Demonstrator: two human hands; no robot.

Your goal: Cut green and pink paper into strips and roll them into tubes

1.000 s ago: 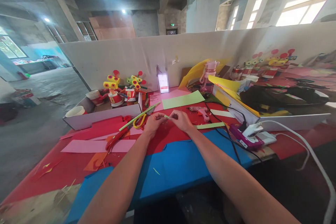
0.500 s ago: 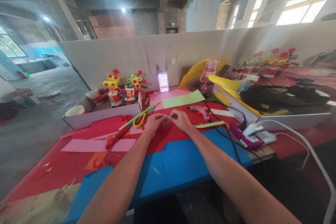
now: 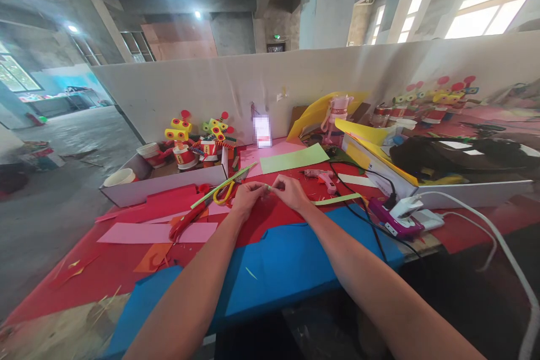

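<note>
My left hand [image 3: 248, 196] and my right hand [image 3: 290, 191] meet fingertip to fingertip above the red paper. Pinched between them is a small green piece of paper [image 3: 268, 188], mostly hidden by the fingers. Just left of my left hand lie yellow-handled scissors [image 3: 223, 193], with a light green paper strip [image 3: 219, 187] across them. A pink glue gun [image 3: 323, 179] rests to the right of my right hand. Behind both hands a wider light green sheet [image 3: 294, 158] lies flat on pink paper.
Paper-cup robot figures [image 3: 182, 146] stand in a white tray [image 3: 164, 192] at the back left. A purple power adapter [image 3: 396, 222] with cables sits at the right, before a white box [image 3: 472, 196]. Blue sheets [image 3: 291, 270] cover the near edge.
Both hands hold nearly the same place. A little more of the green paper shows between the fingertips. The view has shifted very slightly.
</note>
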